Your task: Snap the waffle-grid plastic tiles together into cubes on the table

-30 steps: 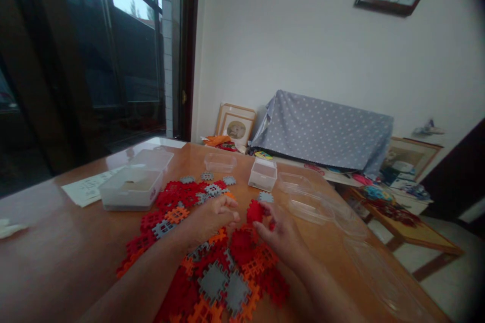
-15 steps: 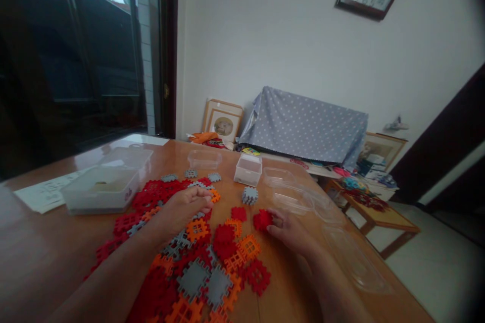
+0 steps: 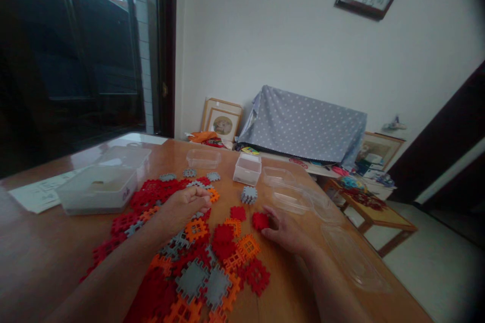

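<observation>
My right hand [image 3: 285, 229] rests on the table with thumb and fingers round the right side of a small stack of red interlocking tiles [image 3: 259, 221]. A single red tile [image 3: 238, 213] lies just left of that stack, and a neat stack of grey tiles [image 3: 249, 195] stands behind it. Over the loose pile, my left hand [image 3: 189, 203] has its fingers drawn together; what they hold, if anything, is hidden. Close by its fingertips is an orange tile [image 3: 214, 195]. Red, orange and grey tiles, among them a grey solid one [image 3: 192, 279], spread beneath my left arm.
A small clear box [image 3: 247, 170] stands behind the grey stack. Clear plastic trays [image 3: 290, 198] and a lid [image 3: 356, 257] line the right side. At left, a larger translucent box [image 3: 97, 197] sits by printed paper [image 3: 32, 196]. A low wooden stool [image 3: 379, 217] stands beyond the table.
The view has shifted very slightly. My right hand's fingers have moved a little around the red stack, while my left hand stays over the pile.
</observation>
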Demonstrator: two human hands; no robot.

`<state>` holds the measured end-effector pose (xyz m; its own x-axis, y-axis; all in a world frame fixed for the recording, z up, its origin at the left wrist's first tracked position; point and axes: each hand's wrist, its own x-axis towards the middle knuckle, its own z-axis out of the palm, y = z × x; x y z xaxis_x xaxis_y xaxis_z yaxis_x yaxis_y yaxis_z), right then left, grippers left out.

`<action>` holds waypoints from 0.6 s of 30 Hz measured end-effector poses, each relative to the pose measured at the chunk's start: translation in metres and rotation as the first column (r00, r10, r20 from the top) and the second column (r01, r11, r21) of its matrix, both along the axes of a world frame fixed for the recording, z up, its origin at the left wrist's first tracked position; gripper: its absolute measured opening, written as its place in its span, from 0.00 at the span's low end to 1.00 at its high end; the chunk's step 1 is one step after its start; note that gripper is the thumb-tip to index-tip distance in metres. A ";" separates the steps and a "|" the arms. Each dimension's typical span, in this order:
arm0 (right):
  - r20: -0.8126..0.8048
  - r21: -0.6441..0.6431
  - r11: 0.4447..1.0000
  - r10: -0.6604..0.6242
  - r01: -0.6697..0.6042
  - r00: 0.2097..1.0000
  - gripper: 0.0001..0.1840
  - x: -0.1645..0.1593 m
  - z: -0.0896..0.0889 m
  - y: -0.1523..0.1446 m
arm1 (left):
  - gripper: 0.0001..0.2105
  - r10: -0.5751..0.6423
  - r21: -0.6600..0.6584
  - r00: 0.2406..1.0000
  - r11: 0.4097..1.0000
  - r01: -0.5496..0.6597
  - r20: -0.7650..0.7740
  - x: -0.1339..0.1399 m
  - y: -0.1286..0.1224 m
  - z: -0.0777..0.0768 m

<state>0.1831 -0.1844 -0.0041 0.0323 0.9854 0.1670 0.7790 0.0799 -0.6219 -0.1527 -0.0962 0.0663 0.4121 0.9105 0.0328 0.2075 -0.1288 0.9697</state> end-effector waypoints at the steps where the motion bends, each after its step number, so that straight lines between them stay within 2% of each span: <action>1: 0.009 -0.004 1.000 -0.008 0.008 1.000 0.40 0.000 0.000 0.000 | 0.18 0.003 -0.006 1.000 1.000 -0.003 -0.003 0.000 -0.001 0.001; 7: 0.046 -0.004 1.000 -0.029 0.029 0.999 0.42 -0.007 -0.001 0.003 | 0.20 0.019 -0.030 1.000 0.999 -0.019 -0.009 0.002 -0.001 0.003; 12: 0.081 0.007 1.000 -0.031 0.031 0.996 0.37 -0.010 0.001 0.003 | 0.20 0.011 -0.027 1.000 1.000 -0.011 -0.011 0.000 0.002 -0.002; 18: 0.143 0.007 1.000 -0.029 0.029 0.989 0.29 -0.015 0.008 0.001 | 0.19 -0.003 -0.012 1.000 1.000 0.003 -0.029 -0.001 0.001 0.000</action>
